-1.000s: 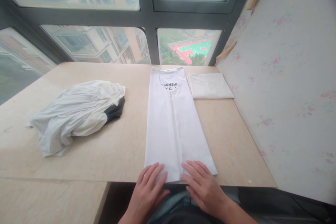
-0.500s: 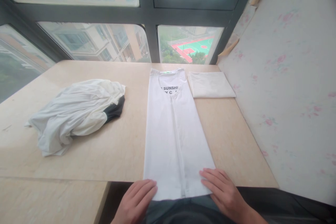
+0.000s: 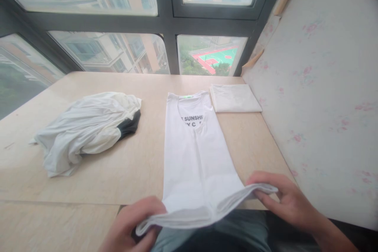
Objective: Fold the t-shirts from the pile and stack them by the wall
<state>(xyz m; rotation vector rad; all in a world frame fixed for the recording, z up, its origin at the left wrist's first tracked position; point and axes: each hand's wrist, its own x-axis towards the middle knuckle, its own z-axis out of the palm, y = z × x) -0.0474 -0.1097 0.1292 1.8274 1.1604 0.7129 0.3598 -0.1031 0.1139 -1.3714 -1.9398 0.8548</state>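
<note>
A white T-shirt lies lengthwise before me, its sides folded in to the middle and its neckline at the far end. Dark lettering shows inside the collar. My left hand is closed on the near left corner of the hem, thumb below and fingers above. At the near right corner, my right hand pinches the hem the same way. Between both hands the hem is raised off the table edge, and its layered fabric sags in the middle.
A crumpled white garment with a black part lies on the left of the table. At the back right, a folded white cloth sits near the flowered wall. Windows stand behind the table.
Both hands have gone from resting flat on the hem to gripping its corners and lifting it. The right hand has moved outward, and the shirt's collar has slid nearer to me.
</note>
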